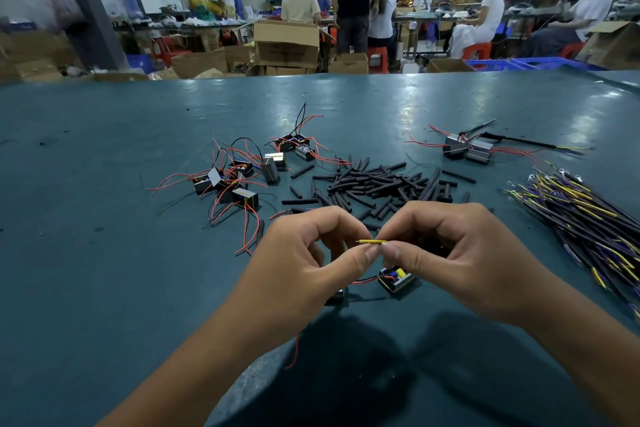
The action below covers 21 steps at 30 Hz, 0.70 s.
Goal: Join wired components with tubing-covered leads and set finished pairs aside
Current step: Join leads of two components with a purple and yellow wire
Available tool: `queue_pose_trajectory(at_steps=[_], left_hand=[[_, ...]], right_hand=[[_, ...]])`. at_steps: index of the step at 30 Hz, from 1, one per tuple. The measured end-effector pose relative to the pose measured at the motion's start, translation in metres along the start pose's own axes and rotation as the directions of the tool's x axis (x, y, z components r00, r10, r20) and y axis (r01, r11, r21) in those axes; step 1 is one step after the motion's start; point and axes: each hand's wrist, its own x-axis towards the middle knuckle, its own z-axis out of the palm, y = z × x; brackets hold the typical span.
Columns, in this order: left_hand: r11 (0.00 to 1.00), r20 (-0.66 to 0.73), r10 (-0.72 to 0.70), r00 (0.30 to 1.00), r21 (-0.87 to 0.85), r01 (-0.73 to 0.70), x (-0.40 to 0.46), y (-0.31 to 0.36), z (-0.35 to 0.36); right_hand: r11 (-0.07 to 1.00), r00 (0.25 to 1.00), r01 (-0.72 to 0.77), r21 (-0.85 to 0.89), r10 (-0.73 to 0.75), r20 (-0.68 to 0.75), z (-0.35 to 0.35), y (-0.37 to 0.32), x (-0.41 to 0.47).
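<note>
At far left on the green table [104, 253], a loose cluster of boxed components [228, 180] lies in a snarl of thin red and black leads; a second small group [296, 146] sits just behind it. These parts look light and rigid, but their wires are limp and fine, likely to snag on one another if one is lifted by a lead instead of the body.

At centre, the left hand [304, 260] has thumb and forefinger pressed together at the bare tip of a yellow wire [372, 242], while the right hand [450, 253] pinches the same wire at its other end; whether tubing already covers the part hidden in the right fingers cannot be told. The wire seems stiff enough to hold straight between the pinches, yet thin and easy to kink, so a grip close to the tip looks wisest. Below the hands a component [396, 279] rests on the table, a red lead running from it under the left hand.

Behind the hands, a heap of short black tubes [377, 187] lies scattered, small, smooth and apt to roll. Farther right, finished pairs [467, 149] appear set aside, and a bundle of yellow-and-purple leads [581, 215] fans along the right edge. Nothing blocks the hands.
</note>
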Motion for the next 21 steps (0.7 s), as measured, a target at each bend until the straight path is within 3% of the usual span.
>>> queue_pose_trajectory(at_steps=[6, 12, 21], left_hand=[[0.952, -0.009, 0.187, 0.982, 0.248, -0.179, 0.0035, 0.0037, -0.0043], [0.975, 0.032, 0.126, 0.992, 0.182, -0.129, 0.0017, 0.0049, -0.0073], [0.963, 0.033, 0.144, 0.989, 0.224, -0.148, 0.0017, 0.0056, -0.0069]], right_hand=[[0.994, 0.999, -0.043, 0.097, 0.043, 0.005, -0.0010, 0.0008, -0.0003], [0.994, 0.998, -0.053, 0.091, 0.050, 0.029, -0.0005, 0.0008, -0.0004], [0.998, 0.999, -0.029, 0.063, 0.027, 0.026, -0.0009, 0.0003, -0.0019]])
